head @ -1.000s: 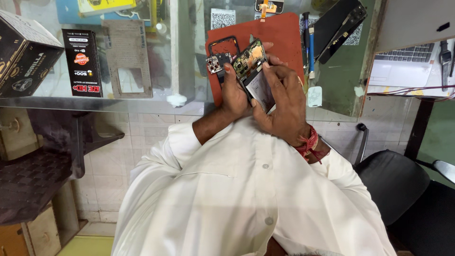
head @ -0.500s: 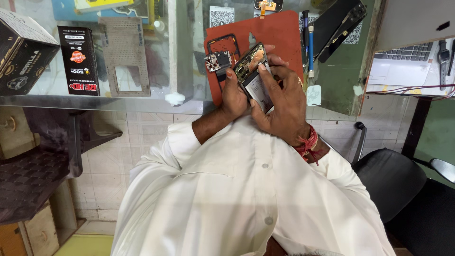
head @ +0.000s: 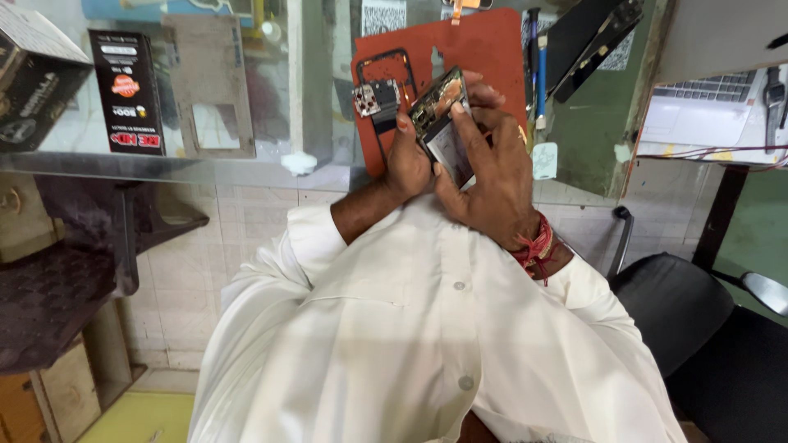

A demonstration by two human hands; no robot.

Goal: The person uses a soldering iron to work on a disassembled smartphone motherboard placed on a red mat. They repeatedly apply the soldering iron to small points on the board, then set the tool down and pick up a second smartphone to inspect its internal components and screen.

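Above the near edge of a glass counter (head: 205,168), close to the chest of the person's white shirt (head: 427,344), both hands meet around an opened phone (head: 439,123) with its back cover off, so that its inner parts and a pale battery face up. The left hand (head: 408,156) grasps the phone from below and from the left side, its thumb lying along the edge. The right hand (head: 492,176) wraps the phone's right side, with its fingers (head: 472,131) stretched over the battery and pressing on the top of the exposed inside. The phone is tilted, its upper end pointing away from the body, and it is held off the counter, over a red mat (head: 484,49). On that mat, just left of the phone, lies a small circuit board (head: 376,98) inside a dark phone frame (head: 386,61). A blue-handled tool (head: 541,61) lies at the mat's right edge, and a dark flat phone part (head: 587,37) rests tilted beyond it. Farther left on the glass stand a black packet (head: 127,90) and a black box (head: 33,78). A red thread band (head: 538,246) circles the right wrist. A black chair (head: 698,328) stands at the right, and a laptop (head: 710,107) sits on the neighbouring surface.
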